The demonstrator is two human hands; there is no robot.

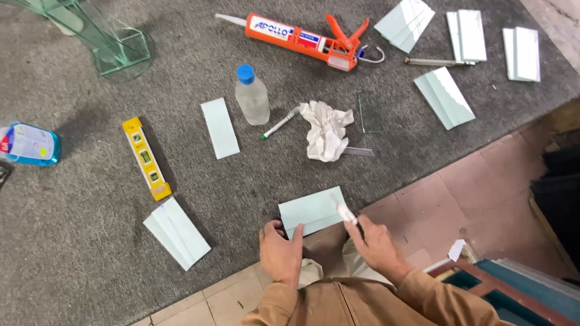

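Setting: a glazing workshop, work done at floor level. Grey carpet mat (241, 199) laid over pink floor tiles (483, 193). Cut glass panes scattered on it, e.g. at 2 o'clock (444, 98) and 7 o'clock (176, 232). Orange caulking gun (302, 37) at 12 o'clock; yellow spirit level (147, 158) at 9 o'clock; crumpled rag (326, 130) centre. Stacked framed panels (519, 290) at 4 o'clock.

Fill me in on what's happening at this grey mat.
A person kneels at the edge of a grey mat. The left hand steadies a pale glass piece lying flat, while the right hand holds a small white thing, perhaps a rag or blade, against its edge. Spread around are more glass pieces, a yellow level, a water bottle, a crumpled cloth and an orange caulking gun.
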